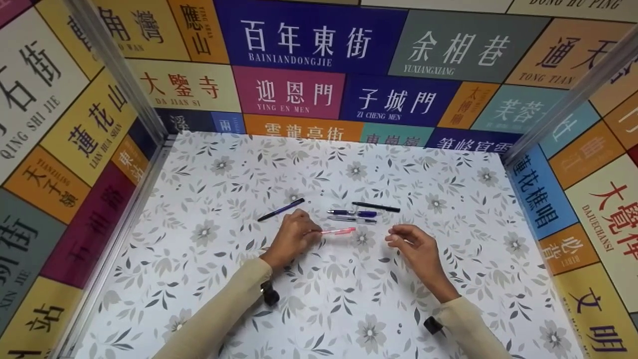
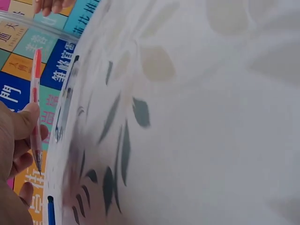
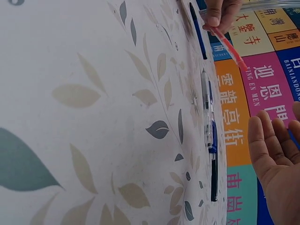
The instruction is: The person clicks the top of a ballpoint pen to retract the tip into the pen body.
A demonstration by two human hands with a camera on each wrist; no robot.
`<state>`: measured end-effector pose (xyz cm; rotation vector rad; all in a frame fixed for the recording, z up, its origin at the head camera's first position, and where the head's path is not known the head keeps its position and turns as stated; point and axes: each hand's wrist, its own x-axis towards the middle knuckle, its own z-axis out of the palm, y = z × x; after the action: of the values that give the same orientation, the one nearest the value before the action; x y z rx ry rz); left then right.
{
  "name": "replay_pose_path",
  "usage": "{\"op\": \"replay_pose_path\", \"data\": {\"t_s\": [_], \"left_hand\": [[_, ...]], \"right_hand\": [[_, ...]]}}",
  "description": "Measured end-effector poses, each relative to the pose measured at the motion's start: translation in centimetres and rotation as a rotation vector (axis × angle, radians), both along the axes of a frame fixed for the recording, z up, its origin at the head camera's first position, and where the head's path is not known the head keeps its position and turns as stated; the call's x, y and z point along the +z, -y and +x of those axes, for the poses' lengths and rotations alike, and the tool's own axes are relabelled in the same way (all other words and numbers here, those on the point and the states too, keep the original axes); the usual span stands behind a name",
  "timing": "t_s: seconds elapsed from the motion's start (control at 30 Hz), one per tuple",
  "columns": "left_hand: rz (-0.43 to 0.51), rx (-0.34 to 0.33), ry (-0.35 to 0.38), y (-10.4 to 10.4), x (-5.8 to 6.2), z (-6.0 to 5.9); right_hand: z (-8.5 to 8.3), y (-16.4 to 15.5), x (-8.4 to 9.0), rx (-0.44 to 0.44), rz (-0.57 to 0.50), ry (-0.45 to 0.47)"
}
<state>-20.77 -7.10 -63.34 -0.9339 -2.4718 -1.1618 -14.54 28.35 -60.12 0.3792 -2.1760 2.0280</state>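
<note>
From the head, the whole desk (image 1: 319,304) shows, with its pale leaf-and-flower cover, both hands, and lettered wall panels (image 1: 294,92) behind and at the sides. The left hand (image 1: 295,235) pinches the red pen (image 1: 339,231) by one end, just above the desk or resting on it; from the head I cannot tell which. The left wrist view settles it: there the pen is lifted clear, between thumb and fingers, and its dark pointed tip shows on the hand's side, a part mostly covered in the head view. The right wrist view gives the right hand (image 1: 413,243) from its palm, fingers loosely extended and holding nothing, apart from the pen

The red pen is slim, with a see-through barrel, red inside, and a solid pinkish-red end aimed right. It is near the middle of the desk, left of the right hand

Farther off lie four more: a blue-and-black pen (image 1: 280,209) slanting at left, a black pen (image 1: 376,206) at far right, and between them a blue pen (image 1: 352,213) with a clear pen (image 1: 351,219) just beside it on the near side
</note>
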Motion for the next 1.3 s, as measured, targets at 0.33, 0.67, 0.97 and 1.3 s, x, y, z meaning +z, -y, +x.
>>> {"op": "replay_pose_path", "data": {"t_s": [0.33,0.67,0.97,1.3], "left_hand": [[0.127,0.082,0.258,-1.1,1.2,1.4],[0.300,0.101,0.532,-2.2,2.5,2.5],[0.381,0.086,0.642,-2.8,2.9,3.0],[0.461,0.027,0.671,-3.1,3.0,3.2]], "right_hand": [[-0.1,0.2,0.3,-0.001,-0.009,-0.020],[0.0,0.4,0.6,0.027,-0.036,-0.044],[-0.1,0.5,0.9,0.037,-0.032,-0.061],[-0.2,0.8,1.6,0.037,-0.032,-0.062]]}}
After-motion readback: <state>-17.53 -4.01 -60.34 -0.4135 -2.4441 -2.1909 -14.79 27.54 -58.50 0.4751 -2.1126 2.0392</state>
